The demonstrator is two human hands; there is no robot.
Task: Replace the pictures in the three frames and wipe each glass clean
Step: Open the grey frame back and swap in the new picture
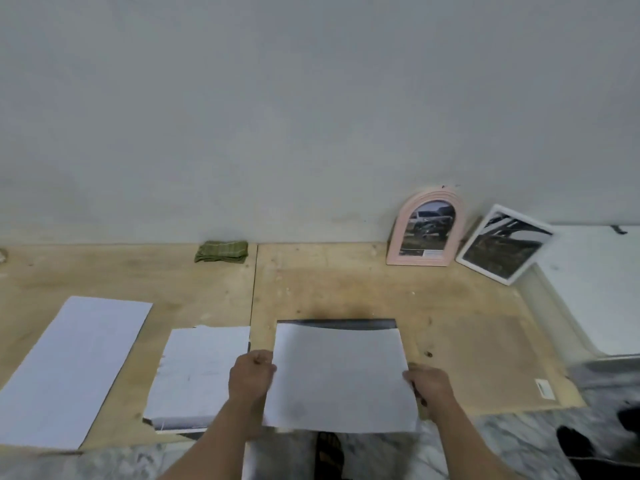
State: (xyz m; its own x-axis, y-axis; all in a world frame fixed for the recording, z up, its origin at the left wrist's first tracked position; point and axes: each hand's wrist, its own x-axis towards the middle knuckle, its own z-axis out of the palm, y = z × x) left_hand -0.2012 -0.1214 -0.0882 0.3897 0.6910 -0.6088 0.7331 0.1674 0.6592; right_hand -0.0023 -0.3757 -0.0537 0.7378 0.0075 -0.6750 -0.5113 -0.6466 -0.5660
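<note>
I hold a white sheet (341,375), blank side up, over the front of the plywood board (311,285). My left hand (251,374) grips its left edge and my right hand (429,382) grips its right edge. A dark picture edge (337,323) shows just beyond the sheet's far side. Two more sheets lie blank side up to the left, a torn one (199,372) and a long one (72,368). A pink arched frame (425,228) and a white rectangular frame (504,249) lean on the wall at the back right, each with a picture in it. A folded green cloth (221,251) lies by the wall.
The plywood board sits on a marbled floor (512,441). A white panel (595,278) lies at the right beside the board. A small white label (544,388) lies on the board's right front corner. My foot in a sandal (329,452) shows under the held sheet.
</note>
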